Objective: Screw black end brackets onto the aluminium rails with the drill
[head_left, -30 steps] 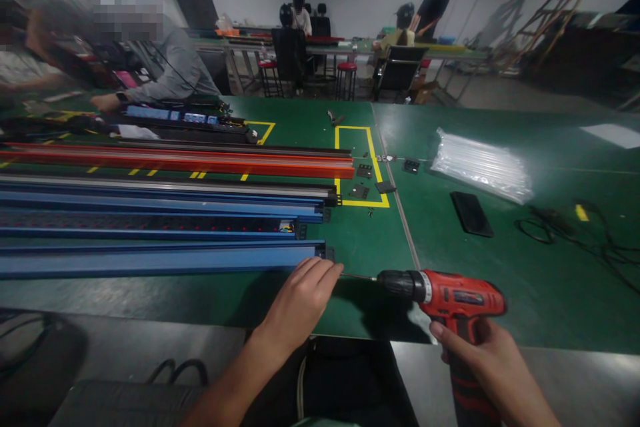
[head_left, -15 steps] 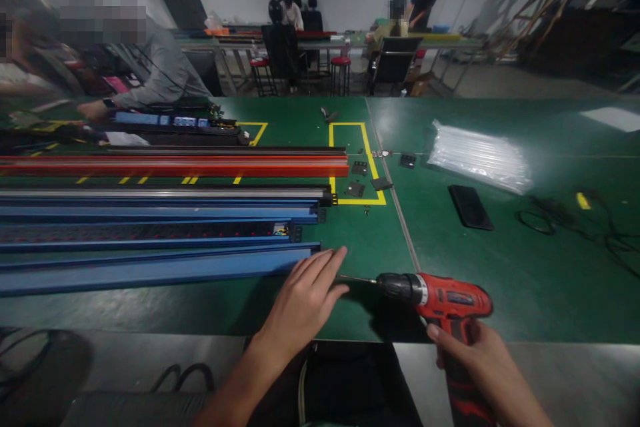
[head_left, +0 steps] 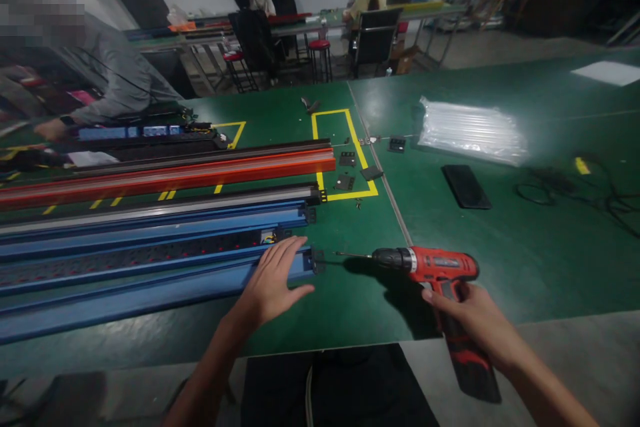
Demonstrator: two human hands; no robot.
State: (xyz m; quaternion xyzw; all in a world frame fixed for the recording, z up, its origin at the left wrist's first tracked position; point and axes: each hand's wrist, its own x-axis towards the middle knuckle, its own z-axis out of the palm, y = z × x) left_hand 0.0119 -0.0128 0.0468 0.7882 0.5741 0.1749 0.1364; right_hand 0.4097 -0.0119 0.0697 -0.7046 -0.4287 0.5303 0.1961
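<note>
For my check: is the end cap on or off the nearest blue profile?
On: the black end cap sits against the right end of the nearest blue profile. Whether it is screwed tight, I cannot tell.

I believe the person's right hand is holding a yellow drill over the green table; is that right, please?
The colour is wrong: the head view shows a red and black drill, held by the right hand over the green table.

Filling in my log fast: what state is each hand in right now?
Left hand: open, over the nearest blue channel; contact can't be told.
Right hand: closed, holding the red drill by its handle.
</note>
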